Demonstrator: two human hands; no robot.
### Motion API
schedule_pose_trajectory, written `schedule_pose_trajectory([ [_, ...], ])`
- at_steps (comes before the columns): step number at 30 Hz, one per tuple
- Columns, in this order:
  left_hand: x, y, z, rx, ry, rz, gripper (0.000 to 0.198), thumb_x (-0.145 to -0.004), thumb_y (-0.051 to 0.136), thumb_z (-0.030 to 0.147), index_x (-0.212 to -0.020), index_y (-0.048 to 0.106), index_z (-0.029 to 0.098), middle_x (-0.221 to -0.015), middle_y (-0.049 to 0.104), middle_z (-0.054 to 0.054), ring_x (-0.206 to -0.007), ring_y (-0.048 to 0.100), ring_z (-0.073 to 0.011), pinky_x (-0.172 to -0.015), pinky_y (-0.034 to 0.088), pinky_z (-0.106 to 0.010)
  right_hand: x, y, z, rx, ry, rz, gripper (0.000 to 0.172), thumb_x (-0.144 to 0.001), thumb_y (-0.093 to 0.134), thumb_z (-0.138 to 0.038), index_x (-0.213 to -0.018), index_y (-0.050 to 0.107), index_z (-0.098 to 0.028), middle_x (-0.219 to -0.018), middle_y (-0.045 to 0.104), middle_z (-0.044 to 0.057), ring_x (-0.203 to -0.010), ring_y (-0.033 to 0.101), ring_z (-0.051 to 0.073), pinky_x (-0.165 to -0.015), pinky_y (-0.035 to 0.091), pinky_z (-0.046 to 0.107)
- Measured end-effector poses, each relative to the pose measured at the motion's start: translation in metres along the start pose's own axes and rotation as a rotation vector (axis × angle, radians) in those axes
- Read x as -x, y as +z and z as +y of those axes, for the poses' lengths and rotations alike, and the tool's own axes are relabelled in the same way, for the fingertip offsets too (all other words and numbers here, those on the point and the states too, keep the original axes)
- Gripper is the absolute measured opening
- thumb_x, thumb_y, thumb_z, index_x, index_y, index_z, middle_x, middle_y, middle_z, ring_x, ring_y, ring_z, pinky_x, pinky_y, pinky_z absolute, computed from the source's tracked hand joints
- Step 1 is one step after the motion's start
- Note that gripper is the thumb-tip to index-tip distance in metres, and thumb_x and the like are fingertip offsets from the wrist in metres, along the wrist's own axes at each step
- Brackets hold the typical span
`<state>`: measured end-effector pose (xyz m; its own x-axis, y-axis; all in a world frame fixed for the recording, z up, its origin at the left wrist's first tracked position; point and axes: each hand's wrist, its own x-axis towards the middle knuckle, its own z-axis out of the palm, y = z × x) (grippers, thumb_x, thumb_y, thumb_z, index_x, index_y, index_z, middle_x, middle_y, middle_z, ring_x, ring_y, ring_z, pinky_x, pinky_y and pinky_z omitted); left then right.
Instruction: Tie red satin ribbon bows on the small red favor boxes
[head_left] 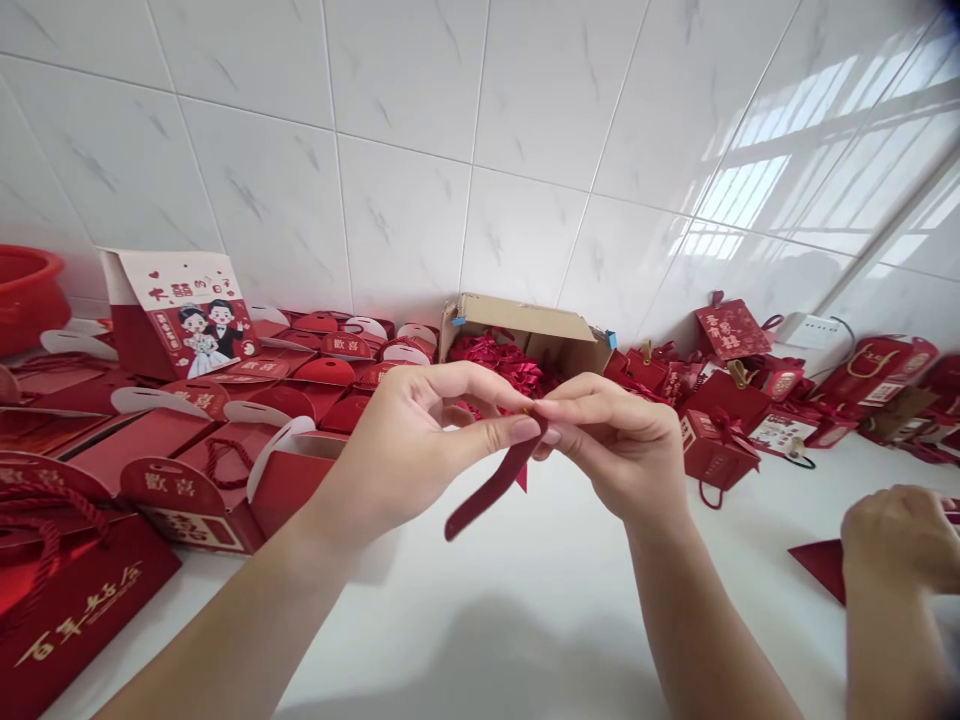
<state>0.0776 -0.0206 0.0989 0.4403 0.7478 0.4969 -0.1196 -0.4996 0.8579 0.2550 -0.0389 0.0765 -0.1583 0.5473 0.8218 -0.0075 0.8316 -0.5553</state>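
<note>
Above the white table, my left hand and my right hand meet fingertip to fingertip. Both pinch a dark red ribbon, whose loose end hangs down to the left. A tiny gold spot shows between the fingertips, too small to name. Just below the fingers peeks a small red pointed piece; whether it belongs to the ribbon I cannot tell. Behind my hands stands an open cardboard box with crumpled dark red ribbons inside.
Rows of red gift boxes fill the left, with a red bag in front and a red basin behind. More red boxes and a white power strip lie right. Another person's hand holds something red at the right edge.
</note>
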Motion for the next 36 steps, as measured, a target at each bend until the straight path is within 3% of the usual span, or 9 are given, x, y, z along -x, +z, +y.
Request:
schedule_pose_trajectory([
  [8, -0.002, 0.000, -0.004, 0.093, -0.024, -0.015, 0.008, -0.069, 0.077, 0.018, -0.069, 0.074, 0.026, -0.075, 0.061, 0.000, -0.066, 0.060, -0.0117, -0.056, 0.052, -0.022, 0.002, -0.002, -0.002, 0.044, -0.087, -0.040, 0.023, -0.078, 0.068, -0.006, -0.090, 0.071, -0.026, -0.089, 0.070, 0.002, -0.079, 0.066, 0.015, -0.061, 0.058, 0.026],
  [16, 0.003, 0.009, -0.002, -0.110, 0.265, 0.185, 0.010, -0.067, 0.079, 0.018, -0.067, 0.076, 0.028, -0.077, 0.057, -0.002, -0.073, 0.056, -0.0130, -0.063, 0.050, -0.024, 0.000, -0.006, -0.002, 0.063, -0.142, -0.062, 0.019, -0.080, 0.066, -0.008, -0.087, 0.068, -0.024, -0.087, 0.069, 0.003, -0.081, 0.065, 0.015, -0.064, 0.056, 0.028],
  [20, 0.002, 0.010, 0.000, -0.063, 0.168, 0.141, 0.010, -0.065, 0.080, 0.019, -0.064, 0.075, 0.026, -0.076, 0.055, -0.001, -0.070, 0.055, -0.0129, -0.059, 0.050, -0.025, 0.001, -0.004, -0.004, 0.032, -0.102, -0.077, 0.014, -0.081, 0.065, -0.010, -0.086, 0.065, -0.023, -0.082, 0.064, 0.003, -0.078, 0.062, 0.015, -0.061, 0.055, 0.027],
  [27, -0.005, 0.013, 0.003, -0.014, -0.052, 0.098, 0.010, -0.074, 0.074, 0.029, -0.071, 0.071, 0.020, -0.068, 0.062, 0.000, -0.066, 0.059, -0.0119, -0.063, 0.052, -0.025, 0.001, 0.005, 0.000, -0.001, 0.041, 0.066, 0.010, -0.084, 0.062, -0.012, -0.086, 0.061, -0.022, -0.081, 0.059, 0.002, -0.074, 0.058, 0.012, -0.060, 0.051, 0.023],
  [30, -0.026, -0.020, 0.012, -0.316, 0.003, -0.048, 0.024, -0.076, 0.071, 0.035, -0.096, 0.071, 0.022, -0.081, 0.067, 0.000, -0.069, 0.062, -0.0130, -0.064, 0.052, -0.026, 0.000, -0.001, 0.002, 0.023, 0.093, 0.069, 0.008, -0.083, 0.064, -0.014, -0.085, 0.062, -0.022, -0.079, 0.060, 0.003, -0.074, 0.059, 0.013, -0.058, 0.052, 0.024],
  [31, -0.036, -0.039, 0.015, -0.449, 0.042, -0.022, 0.035, -0.076, 0.071, 0.037, -0.108, 0.067, 0.024, -0.089, 0.067, 0.000, -0.074, 0.062, -0.0134, -0.069, 0.052, -0.027, -0.001, -0.005, 0.002, 0.032, 0.100, 0.059, 0.008, -0.082, 0.065, -0.014, -0.084, 0.062, -0.022, -0.079, 0.060, 0.003, -0.074, 0.059, 0.014, -0.059, 0.052, 0.024],
  [33, -0.054, -0.085, 0.017, -0.719, 0.111, 0.216, 0.051, -0.077, 0.070, 0.038, -0.124, 0.056, 0.027, -0.105, 0.064, 0.001, -0.092, 0.061, -0.0165, -0.082, 0.050, -0.030, 0.000, -0.016, -0.002, 0.050, 0.100, 0.039, 0.009, -0.081, 0.066, -0.013, -0.084, 0.064, -0.021, -0.081, 0.061, 0.004, -0.075, 0.060, 0.014, -0.060, 0.053, 0.025],
  [34, -0.061, -0.110, 0.016, -0.832, 0.145, 0.435, 0.055, -0.074, 0.073, 0.037, -0.124, 0.054, 0.024, -0.111, 0.061, 0.000, -0.105, 0.057, -0.0198, -0.091, 0.046, -0.032, 0.000, -0.022, -0.006, 0.055, 0.089, 0.039, 0.010, -0.080, 0.067, -0.011, -0.084, 0.064, -0.021, -0.082, 0.062, 0.004, -0.076, 0.060, 0.014, -0.060, 0.053, 0.025],
  [36, -0.066, -0.160, 0.009, -0.936, 0.107, 0.723, 0.064, -0.063, 0.081, 0.037, -0.118, 0.053, 0.018, -0.125, 0.052, -0.002, -0.130, 0.035, -0.0309, -0.111, 0.025, -0.043, 0.002, -0.031, -0.015, 0.065, 0.048, 0.071, 0.013, -0.079, 0.067, -0.009, -0.084, 0.065, -0.021, -0.084, 0.062, 0.005, -0.076, 0.060, 0.015, -0.057, 0.053, 0.025],
])
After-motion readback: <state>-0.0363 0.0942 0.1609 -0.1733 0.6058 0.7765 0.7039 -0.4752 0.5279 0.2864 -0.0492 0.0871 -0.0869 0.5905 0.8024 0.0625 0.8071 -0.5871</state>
